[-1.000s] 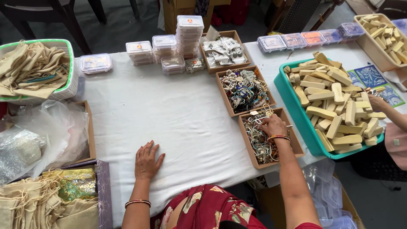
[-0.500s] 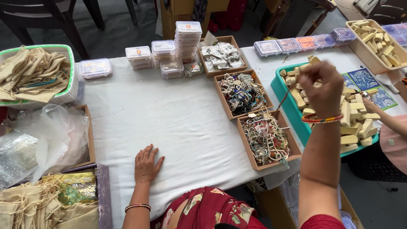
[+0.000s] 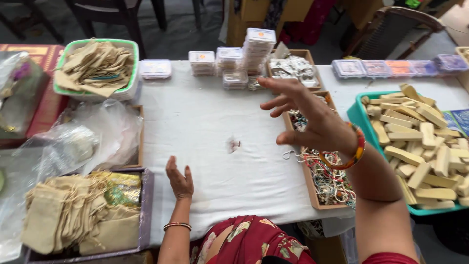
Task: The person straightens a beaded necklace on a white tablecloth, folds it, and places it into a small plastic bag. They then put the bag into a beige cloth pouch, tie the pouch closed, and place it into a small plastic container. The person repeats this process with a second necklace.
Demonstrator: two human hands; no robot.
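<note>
Two wooden trays (image 3: 312, 193) flank the wide, empty right grip (image 3: 312, 120) above white cloth (image 3: 205, 127).

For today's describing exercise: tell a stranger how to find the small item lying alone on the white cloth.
Start at the white tablecloth and look at its bare middle, beyond the flat left hand. The small item lies there alone, reddish and white; its kind is too small to tell. Everything else sits in boxes and trays.
</note>
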